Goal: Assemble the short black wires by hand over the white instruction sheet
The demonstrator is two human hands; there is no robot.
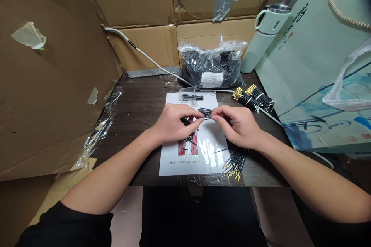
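My left hand [174,123] and my right hand [239,125] meet over a white printed sheet [203,154] on a dark wooden table [139,112]. Between the fingertips of both hands sits a small bunch of thin black wires [206,113]. More short black pieces lie under my left hand on a red patch of the sheet. A loose fan of black wires with gold tips [235,164] lies by my right wrist. Two banded bundles of gold-tipped wires [253,97] rest beyond my right hand.
A clear bag full of black wires [213,63] stands at the back, with a small bag [191,95] before it. A white cable [150,60] crosses the table. A pale flask [265,36] and a gift bag [319,65] stand right. Cardboard walls surround the table.
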